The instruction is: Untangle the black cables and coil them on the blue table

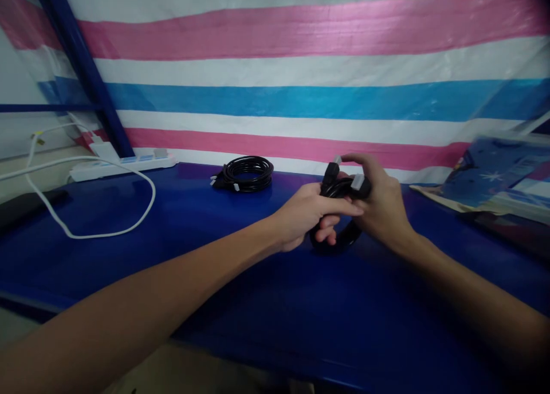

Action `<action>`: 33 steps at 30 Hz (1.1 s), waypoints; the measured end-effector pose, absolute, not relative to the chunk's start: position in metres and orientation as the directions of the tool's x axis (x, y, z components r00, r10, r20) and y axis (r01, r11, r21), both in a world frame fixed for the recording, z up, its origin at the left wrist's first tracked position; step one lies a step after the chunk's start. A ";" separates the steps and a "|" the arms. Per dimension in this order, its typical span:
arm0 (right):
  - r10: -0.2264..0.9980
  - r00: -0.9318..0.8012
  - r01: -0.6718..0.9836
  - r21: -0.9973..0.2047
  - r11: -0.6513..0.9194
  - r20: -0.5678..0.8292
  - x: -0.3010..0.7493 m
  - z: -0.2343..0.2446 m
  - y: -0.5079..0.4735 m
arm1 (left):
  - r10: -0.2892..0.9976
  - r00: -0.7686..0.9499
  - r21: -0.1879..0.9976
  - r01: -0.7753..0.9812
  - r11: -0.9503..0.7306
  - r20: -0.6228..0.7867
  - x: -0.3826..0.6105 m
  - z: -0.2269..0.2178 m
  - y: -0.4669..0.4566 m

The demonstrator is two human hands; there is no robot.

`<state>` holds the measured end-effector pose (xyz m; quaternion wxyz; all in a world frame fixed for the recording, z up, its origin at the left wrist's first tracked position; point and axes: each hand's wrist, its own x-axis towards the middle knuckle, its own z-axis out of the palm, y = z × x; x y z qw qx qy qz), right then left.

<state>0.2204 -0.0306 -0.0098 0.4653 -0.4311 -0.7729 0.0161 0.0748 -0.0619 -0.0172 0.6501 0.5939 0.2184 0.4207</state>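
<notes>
A coiled black cable (337,246) is held up over the blue table, its two plug ends pointing up with pale caps on them. My left hand (315,211) is closed round the left side of the coil, thumb stretched across it. On the right side, my right hand (384,202) grips the coil near one plug, its index finger arched over to the tip of the other plug (330,174). Some of the right fingers are hidden behind the cable. A second coiled black cable (265,179) lies on the table to the left, its capped ends facing left.
At the back left, a white power strip (141,163) holds a plugged-in white adapter (104,149); a white cord (150,202) loops over the blue table (240,308). A dark flat object (32,208) lies far left. Blue printed packaging (481,168) stands at right. Behind hangs a striped sheet (275,102).
</notes>
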 end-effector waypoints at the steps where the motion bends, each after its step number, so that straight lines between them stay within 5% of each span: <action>1: 0.659 -0.215 0.676 -0.378 0.633 0.721 0.221 -0.009 -0.032 | 0.805 0.560 0.961 -0.271 -0.046 0.196 0.074 -0.016 -0.063; 7: 0.537 -0.460 0.716 -0.062 0.695 0.707 0.227 -0.005 -0.033 | 0.747 0.662 0.991 -0.132 0.037 0.060 0.065 -0.004 -0.064; 11: 0.438 -0.489 0.787 0.164 0.595 0.754 0.227 0.001 -0.033 | 0.786 0.618 0.989 -0.103 0.104 -0.018 0.063 0.001 -0.062; 14: 0.374 -0.546 0.733 0.212 0.646 0.750 0.226 0.007 -0.033 | 0.795 0.601 0.979 -0.101 0.175 -0.080 0.065 0.002 -0.061; 17: 0.472 -0.535 0.651 -0.013 0.759 0.700 0.225 0.006 -0.032 | 0.796 0.603 0.983 -0.106 0.152 -0.058 0.066 0.000 -0.061; 22: 0.701 -0.220 0.536 -0.517 0.667 0.678 0.222 -0.005 -0.025 | 0.790 0.605 0.984 -0.176 0.013 0.098 0.065 -0.005 -0.060; 26: 0.744 -0.068 0.429 -0.654 0.624 0.665 0.217 -0.006 -0.024 | 0.675 0.726 0.977 -0.209 0.032 0.133 0.064 -0.008 -0.062; 30: 0.772 -0.169 0.339 -0.699 0.629 0.613 0.216 -0.001 -0.031 | 0.473 0.880 0.989 -0.113 0.096 0.054 0.064 -0.008 -0.067; 33: 0.846 -0.297 0.254 -0.817 0.517 0.443 0.220 0.001 -0.031 | 0.459 0.887 0.979 -0.140 0.150 0.056 0.062 -0.004 -0.068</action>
